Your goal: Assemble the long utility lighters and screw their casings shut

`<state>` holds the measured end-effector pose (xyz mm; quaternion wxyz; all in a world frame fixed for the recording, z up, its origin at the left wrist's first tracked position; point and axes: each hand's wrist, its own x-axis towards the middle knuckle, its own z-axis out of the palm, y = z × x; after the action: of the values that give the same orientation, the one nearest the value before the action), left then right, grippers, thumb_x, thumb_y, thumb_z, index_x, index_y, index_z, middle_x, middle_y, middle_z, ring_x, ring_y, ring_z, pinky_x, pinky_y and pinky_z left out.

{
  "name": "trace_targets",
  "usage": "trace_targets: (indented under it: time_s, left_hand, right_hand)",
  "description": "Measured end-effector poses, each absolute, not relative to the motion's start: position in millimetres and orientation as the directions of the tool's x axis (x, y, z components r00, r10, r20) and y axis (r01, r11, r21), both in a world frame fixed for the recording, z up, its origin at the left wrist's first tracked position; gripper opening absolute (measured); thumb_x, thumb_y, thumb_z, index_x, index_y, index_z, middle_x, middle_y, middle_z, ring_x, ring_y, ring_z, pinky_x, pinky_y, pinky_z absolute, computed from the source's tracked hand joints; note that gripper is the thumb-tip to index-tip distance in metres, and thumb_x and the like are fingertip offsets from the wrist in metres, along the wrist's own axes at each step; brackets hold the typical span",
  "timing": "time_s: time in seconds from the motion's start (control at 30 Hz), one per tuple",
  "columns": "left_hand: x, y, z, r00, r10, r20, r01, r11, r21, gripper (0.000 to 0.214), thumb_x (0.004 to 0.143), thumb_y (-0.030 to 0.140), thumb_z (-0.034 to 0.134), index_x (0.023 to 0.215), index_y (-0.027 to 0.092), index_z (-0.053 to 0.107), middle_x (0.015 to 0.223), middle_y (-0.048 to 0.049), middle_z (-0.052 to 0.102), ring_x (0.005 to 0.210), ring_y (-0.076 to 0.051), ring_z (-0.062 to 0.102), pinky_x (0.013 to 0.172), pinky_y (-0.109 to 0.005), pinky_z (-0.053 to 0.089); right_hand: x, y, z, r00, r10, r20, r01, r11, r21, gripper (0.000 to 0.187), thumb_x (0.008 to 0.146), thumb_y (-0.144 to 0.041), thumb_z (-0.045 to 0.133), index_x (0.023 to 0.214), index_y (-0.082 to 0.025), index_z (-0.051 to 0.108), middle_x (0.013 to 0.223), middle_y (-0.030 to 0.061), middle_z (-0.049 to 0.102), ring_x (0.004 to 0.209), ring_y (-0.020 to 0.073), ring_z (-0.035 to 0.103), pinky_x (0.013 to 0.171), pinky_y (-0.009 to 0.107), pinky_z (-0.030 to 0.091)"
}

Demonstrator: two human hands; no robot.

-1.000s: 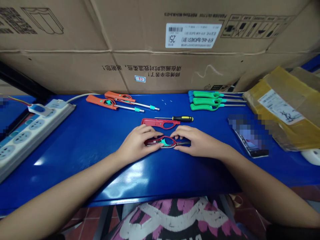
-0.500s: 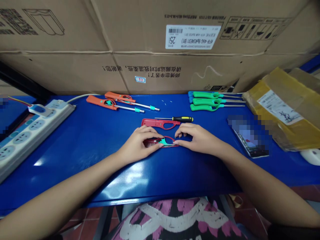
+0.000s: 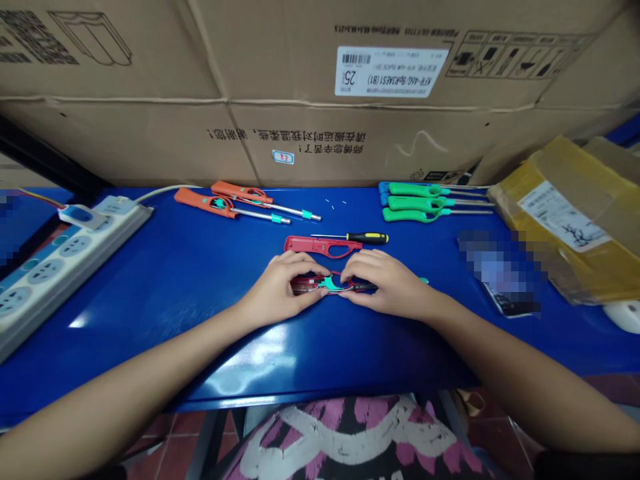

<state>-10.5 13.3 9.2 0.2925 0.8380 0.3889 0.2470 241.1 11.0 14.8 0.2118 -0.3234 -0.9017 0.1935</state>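
Observation:
An opened red lighter body (image 3: 327, 284) with a teal trigger lies flat on the blue table (image 3: 200, 280) in the middle. My left hand (image 3: 277, 290) is closed over its left end. My right hand (image 3: 387, 283) pinches its right end, where a dark nozzle piece and a teal tip stick out to the right. Just behind them lie a loose red shell half (image 3: 323, 245) and a black-and-yellow screwdriver (image 3: 363, 237).
Two orange lighters (image 3: 235, 200) lie at the back left, three green ones (image 3: 420, 202) at the back right. A white power strip (image 3: 60, 257) runs along the left edge. A phone (image 3: 503, 277), a yellow parcel (image 3: 565, 213) and cardboard boxes (image 3: 300, 93) bound the right and back.
My right hand moved left and closed onto the lighter's right end; half a second ago its fingers were raised slightly. My left hand stayed on the left end.

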Motion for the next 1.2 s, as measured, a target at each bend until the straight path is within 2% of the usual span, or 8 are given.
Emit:
trace_targets:
  time_s: [0.2,0.27,0.37,0.47,0.93,1.2]
  left_hand:
    - [-10.1,13.1,10.2,0.576,0.795,0.188,0.509,-0.529,0.679,0.02,0.089,0.032,0.073,0.107,0.026,0.073,0.108,-0.0013,0.073,0.102,-0.021,0.065,0.095,-0.039,0.045]
    - [-10.1,12.6,10.3,0.576,0.795,0.187,0.512,-0.53,0.676,0.02,0.089,0.033,0.073,0.107,0.026,0.073,0.108,-0.0014,0.073,0.101,-0.021,0.065,0.095,-0.039,0.045]
    - [-10.2,12.0,9.8,0.58,0.793,0.185,0.518,-0.535,0.668,0.019,0.09,0.033,0.071,0.107,0.026,0.073,0.107,-0.0017,0.073,0.1,-0.022,0.065,0.094,-0.04,0.045]
    - [-9.9,12.0,9.0,0.579,0.794,0.185,0.528,-0.538,0.658,0.019,0.092,0.034,0.068,0.108,0.027,0.073,0.108,-0.0018,0.072,0.1,-0.022,0.064,0.093,-0.04,0.044]
    - [-8.1,11.5,7.9,0.544,0.823,0.164,0.546,-0.495,0.676,0.019,0.085,0.028,0.073,0.104,0.028,0.073,0.106,0.0,0.074,0.099,-0.022,0.064,0.095,-0.041,0.045]
    - [-8.1,11.4,7.8,0.545,0.826,0.147,0.551,-0.485,0.679,0.023,0.084,0.024,0.068,0.106,0.027,0.073,0.107,-0.0017,0.073,0.1,-0.023,0.063,0.096,-0.043,0.045]
  right_hand:
    - [240.1,11.4,12.3,-0.751,0.591,0.294,0.448,0.783,-0.431,0.009,0.097,-0.024,0.061,0.094,-0.019,0.068,0.093,0.005,0.073,0.088,0.019,0.067,0.084,0.034,0.048]
    - [239.2,11.0,12.9,-0.738,0.611,0.286,0.45,0.762,-0.466,0.008,0.096,-0.023,0.062,0.093,-0.019,0.068,0.093,0.0054,0.073,0.089,0.0193,0.066,0.085,0.034,0.048]
    - [236.7,10.3,13.9,-0.683,0.681,0.263,0.44,0.671,-0.597,0.004,0.093,-0.021,0.067,0.09,-0.019,0.067,0.09,0.0044,0.071,0.088,0.0181,0.065,0.082,0.031,0.049]
    - [234.5,9.8,14.1,-0.646,0.72,0.252,0.418,0.611,-0.672,0.007,0.091,-0.018,0.07,0.085,-0.02,0.066,0.087,0.0031,0.07,0.087,0.0172,0.064,0.082,0.03,0.049]
    - [234.9,8.6,17.8,-0.64,0.73,0.239,0.415,0.591,-0.692,0.01,0.087,-0.01,0.065,0.086,-0.02,0.067,0.09,0.0036,0.07,0.087,0.0168,0.064,0.081,0.03,0.049]
    - [236.7,9.2,17.8,-0.631,0.752,0.19,0.417,0.535,-0.735,0.015,0.083,-0.006,0.064,0.088,-0.019,0.068,0.092,0.0029,0.069,0.089,0.0159,0.064,0.082,0.029,0.049]
